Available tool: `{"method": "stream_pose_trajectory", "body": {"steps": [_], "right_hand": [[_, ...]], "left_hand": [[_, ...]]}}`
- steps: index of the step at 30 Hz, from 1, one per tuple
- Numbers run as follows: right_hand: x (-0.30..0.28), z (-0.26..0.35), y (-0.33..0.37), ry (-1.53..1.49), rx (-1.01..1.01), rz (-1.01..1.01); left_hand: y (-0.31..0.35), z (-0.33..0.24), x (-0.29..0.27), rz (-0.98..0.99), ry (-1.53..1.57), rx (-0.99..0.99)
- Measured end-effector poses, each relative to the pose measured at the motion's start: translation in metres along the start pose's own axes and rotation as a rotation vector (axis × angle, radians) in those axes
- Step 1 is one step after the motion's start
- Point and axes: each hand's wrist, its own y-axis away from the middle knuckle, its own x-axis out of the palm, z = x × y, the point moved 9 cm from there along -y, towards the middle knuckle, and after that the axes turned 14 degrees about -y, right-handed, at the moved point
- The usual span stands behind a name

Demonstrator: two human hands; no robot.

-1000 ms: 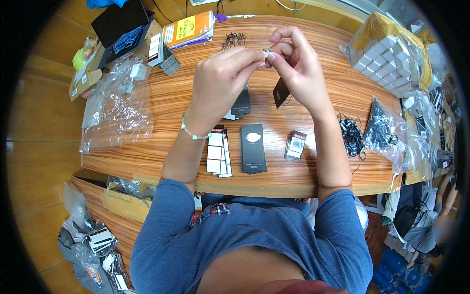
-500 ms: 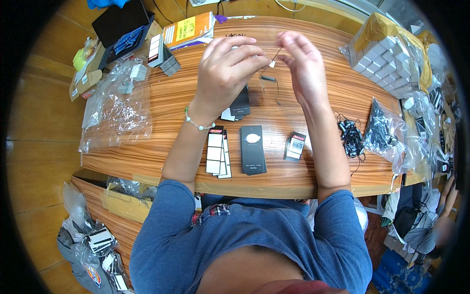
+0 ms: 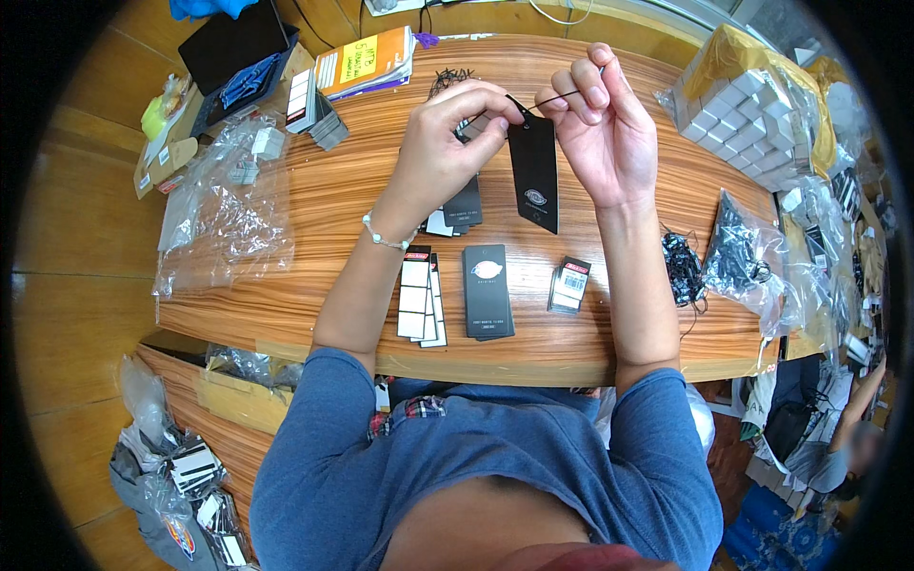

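My left hand (image 3: 446, 143) pinches the top corner of a long black hang tag (image 3: 535, 171), which hangs tilted in the air. From the tag's top a thin black string (image 3: 558, 97) runs to my right hand (image 3: 614, 143), whose fingers are closed on it. The string looks taut. Below on the table lie a stack of dark grey tags (image 3: 489, 306), white cards with red tops (image 3: 414, 297) and a small pile of barcode tags (image 3: 571, 284). More dark tags (image 3: 465, 205) sit beside my left wrist, partly hidden by it.
Right of my right forearm are a heap of black strings (image 3: 683, 271) and a plastic bag of them (image 3: 735, 243). A wrapped block of white boxes (image 3: 738, 119) stands far right. Far left are a clear plastic bag (image 3: 228, 214), a card stack (image 3: 319, 119) and notebooks (image 3: 381, 59).
The black tag has turned so its broad face shows hanging between my hands. My right hand has shifted slightly right, and the string is now drawn straight.
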Motion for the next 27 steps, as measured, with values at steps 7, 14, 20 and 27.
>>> {"method": "stream_pose_trajectory", "body": {"steps": [7, 14, 20, 27], "right_hand": [[-0.003, -0.008, 0.003, 0.014, 0.004, -0.101], [-0.006, -0.002, 0.002, -0.098, -0.01, -0.094], [-0.001, 0.015, -0.001, -0.063, -0.029, -0.048], [0.0, 0.028, 0.001, 0.158, -0.111, -0.102]], "left_hand": [[0.0, -0.007, 0.01, 0.069, -0.024, -0.008], [0.008, 0.017, 0.023, 0.117, 0.298, -0.256], [0.004, 0.023, 0.003, -0.066, 0.361, -0.245], [0.003, 0.009, -0.015, -0.165, 0.171, -0.125]]}}
